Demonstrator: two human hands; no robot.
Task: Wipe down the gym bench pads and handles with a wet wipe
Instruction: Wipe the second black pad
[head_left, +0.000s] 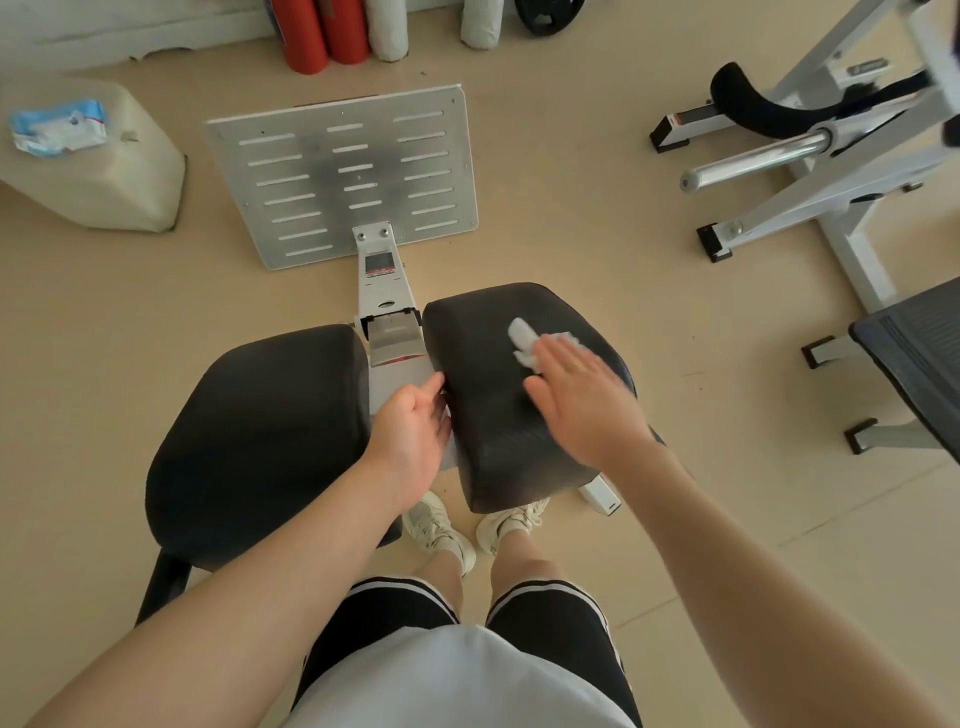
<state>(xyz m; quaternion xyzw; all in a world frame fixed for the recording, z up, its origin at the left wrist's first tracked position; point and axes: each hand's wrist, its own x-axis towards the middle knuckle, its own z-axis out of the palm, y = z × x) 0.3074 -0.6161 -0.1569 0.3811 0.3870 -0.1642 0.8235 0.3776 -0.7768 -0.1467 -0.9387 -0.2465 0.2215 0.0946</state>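
Observation:
Two black bench pads lie side by side, the left pad (260, 431) and the right pad (483, 374), with a white metal frame (387, 296) between them. My right hand (582, 400) lies flat on the right pad, pressing a crumpled white wet wipe (524, 338) that pokes out past the fingertips. My left hand (413, 431) grips the inner edge of the right pad, fingers curled around it in the gap between the pads.
A slotted metal footplate (343, 171) stands beyond the pads. A pack of wipes (57, 127) rests on a beige cushion block (104, 176) at far left. Another white machine with a chrome bar (758, 156) stands at right, a dark seat (919, 353) at the right edge. Red rolls (317, 31) lean at the back.

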